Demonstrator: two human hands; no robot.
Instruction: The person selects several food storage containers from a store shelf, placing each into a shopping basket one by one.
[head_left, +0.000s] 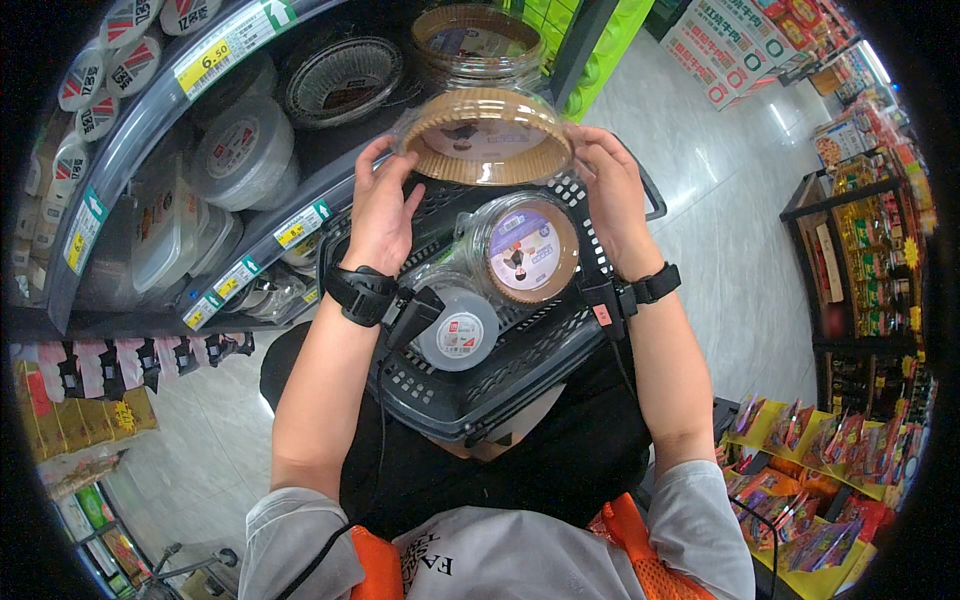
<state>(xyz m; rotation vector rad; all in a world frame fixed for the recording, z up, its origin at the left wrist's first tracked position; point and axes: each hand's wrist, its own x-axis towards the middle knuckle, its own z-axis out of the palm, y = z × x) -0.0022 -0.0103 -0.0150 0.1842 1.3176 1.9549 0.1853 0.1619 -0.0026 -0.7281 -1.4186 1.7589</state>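
Between my two hands, above the far end of a black plastic shopping basket (465, 427), is a clear-wrapped pack of round brown paper liners (487, 150). My left hand (386, 202) grips the pack's left edge, with thumb and fingers bent round it. On the opposite edge, my right hand (611, 191) has its fingertips against the wrap. Inside the basket lie another pack of round paper liners with a purple and white label (525, 251) and a stack of round clear plastic containers (459, 330). Each wrist wears a black strap with a small device.
Shelves at the left hold round plastic containers (244, 154), rectangular lidded boxes (169, 236) and foil trays (345, 79). Another liner pack (480, 37) sits just beyond the held one. A rack of bottles (862, 262) and a display of snack packets (810, 450) stand at the right.
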